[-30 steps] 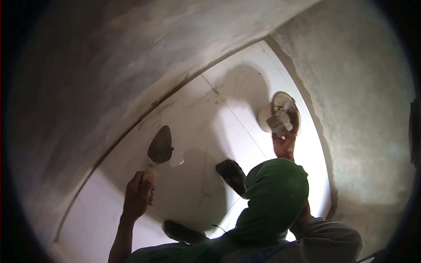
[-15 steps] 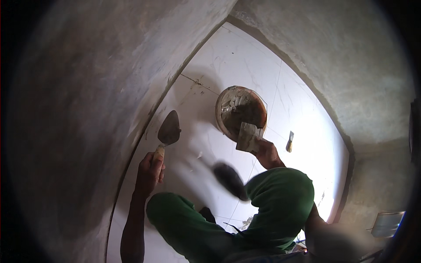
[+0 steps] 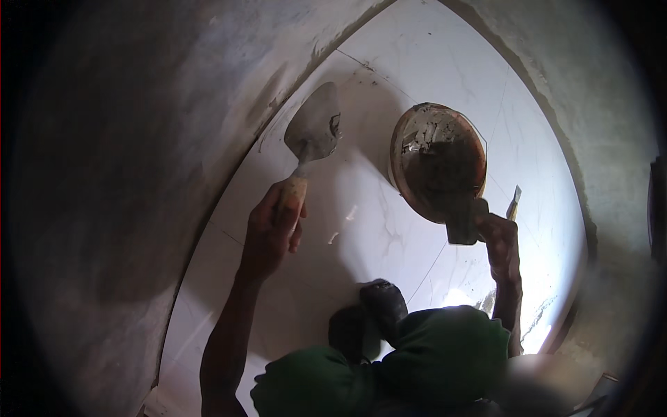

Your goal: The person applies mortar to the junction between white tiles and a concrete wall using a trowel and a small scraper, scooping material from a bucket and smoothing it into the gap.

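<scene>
My left hand (image 3: pixel 272 226) is closed around the pale handle of a pointing trowel (image 3: pixel 313 125). Its grey blade points away from me, a little above the tiled floor beside the left wall, with a dab of mortar on its right edge. On the right stands a round bucket (image 3: pixel 403 149) with wet grey mortar clinging inside. My right hand (image 3: pixel 497 240) grips a flat rectangular piece (image 3: pixel 460 224), dark in the shade, at the bucket's near rim. Whether that piece touches the rim I cannot tell.
A putty knife (image 3: pixel 514 203) lies on the white tiles right of the bucket, just beyond my right hand. Rough plastered walls (image 3: pixel 139 174) enclose the floor left and right. My dark shoes (image 3: pixel 382 302) and green-clad knees (image 3: pixel 445 354) are at the near side.
The view has shifted, so the bucket and putty knife appear farther right. My left hand has carried the trowel forward. My feet, one blurred in motion before, now stand close together.
</scene>
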The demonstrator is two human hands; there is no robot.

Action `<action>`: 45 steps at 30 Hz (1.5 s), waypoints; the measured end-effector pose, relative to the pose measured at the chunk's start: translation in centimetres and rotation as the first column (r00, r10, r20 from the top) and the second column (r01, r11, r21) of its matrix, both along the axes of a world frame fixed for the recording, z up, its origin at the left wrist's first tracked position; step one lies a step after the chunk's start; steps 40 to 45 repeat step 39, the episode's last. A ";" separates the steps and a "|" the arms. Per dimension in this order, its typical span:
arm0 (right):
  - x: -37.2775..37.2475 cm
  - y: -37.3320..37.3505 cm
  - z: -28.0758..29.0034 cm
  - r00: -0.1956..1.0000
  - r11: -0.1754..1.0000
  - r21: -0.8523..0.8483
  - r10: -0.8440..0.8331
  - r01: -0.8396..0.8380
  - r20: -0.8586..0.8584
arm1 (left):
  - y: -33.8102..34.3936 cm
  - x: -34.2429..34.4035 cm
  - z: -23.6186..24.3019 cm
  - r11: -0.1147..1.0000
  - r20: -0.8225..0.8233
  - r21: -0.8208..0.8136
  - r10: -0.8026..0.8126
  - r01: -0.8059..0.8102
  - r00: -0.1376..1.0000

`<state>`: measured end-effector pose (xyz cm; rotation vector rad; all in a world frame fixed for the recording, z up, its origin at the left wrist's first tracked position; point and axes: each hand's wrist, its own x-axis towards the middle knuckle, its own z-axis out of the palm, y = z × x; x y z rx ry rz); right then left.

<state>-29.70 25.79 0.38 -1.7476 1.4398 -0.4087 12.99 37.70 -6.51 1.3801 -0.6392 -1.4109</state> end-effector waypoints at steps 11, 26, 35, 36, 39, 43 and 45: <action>10.8 0.5 1.0 0.506 0.870 0.464 -0.478 0.165 0.717 | -4.3 -10.2 5.3 0.952 0.397 -0.228 -0.100 0.203 0.913; -0.9 -7.1 1.1 0.281 0.920 0.325 -0.379 0.220 0.882 | 0.4 -14.7 5.3 0.964 0.683 -0.030 -0.173 0.265 0.709; -0.1 -12.0 -5.6 0.943 0.763 -0.568 0.322 -0.308 -0.080 | 5.4 -13.2 6.4 0.990 0.537 0.102 0.029 -0.099 0.843; 0.2 -12.6 -4.2 0.942 0.791 -0.558 0.331 -0.252 0.044 | 6.1 -13.2 6.7 0.986 0.529 0.110 0.049 -0.126 0.847; 0.3 -14.3 -4.4 0.933 0.837 -0.463 0.356 -0.291 0.058 | 9.0 -12.9 7.6 0.965 0.559 0.197 0.035 -0.174 0.828; 0.3 -14.3 -4.4 0.933 0.837 -0.463 0.356 -0.291 0.058 | 9.0 -12.9 7.6 0.965 0.559 0.197 0.035 -0.174 0.828; 0.3 -14.3 -4.4 0.933 0.837 -0.463 0.356 -0.291 0.058 | 9.0 -12.9 7.6 0.965 0.559 0.197 0.035 -0.174 0.828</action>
